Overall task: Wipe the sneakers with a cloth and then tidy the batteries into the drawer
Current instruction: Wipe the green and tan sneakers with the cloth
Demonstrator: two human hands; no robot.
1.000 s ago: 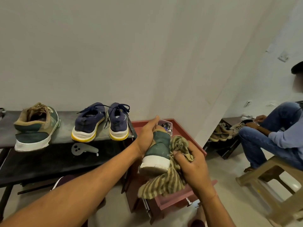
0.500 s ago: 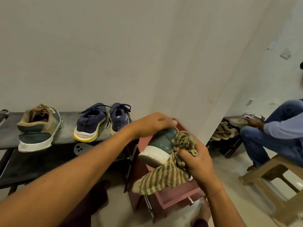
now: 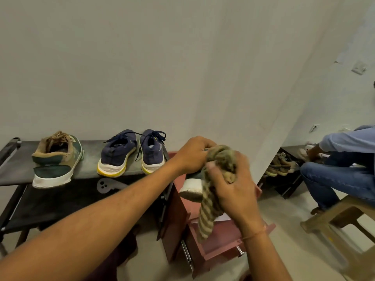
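L hand [image 3: 192, 155] is curled over the top of a green sneaker [image 3: 191, 185] and grips it, knuckles up, fingers bent round the upper. R hand [image 3: 233, 191] is just right of it & a bit nearer the camera, fist closed on a bunched striped cloth [image 3: 220, 159]. The wad sits above the R knuckles, against the sneaker by the L fingertips, and a loose tail hangs below the R hand. The sneaker's white sole end shows btwn the two hands, facing the camera. The rest of the upper is mostly hidden by hands + cloth.

Right under both hands is an open reddish drawer [image 3: 221, 242], pulled out of a reddish cabinet [image 3: 174, 220]; can't tell what's in it.

Left of the L hand, beyond the forearm, is a dark bench [image 3: 18, 171] w/ a navy sneaker pair [image 3: 117, 157], heels to camera, yellow-edged soles. Farther left stands a second green/tan sneaker [image 3: 54, 161]. On the shelf below the navy pair lies a grey controller-shaped object [image 3: 105, 184].

Well right of the R hand, another person [image 3: 341, 171] in jeans sits on a plastic stool [image 3: 345, 218], next to a low shoe rack [image 3: 282, 165].
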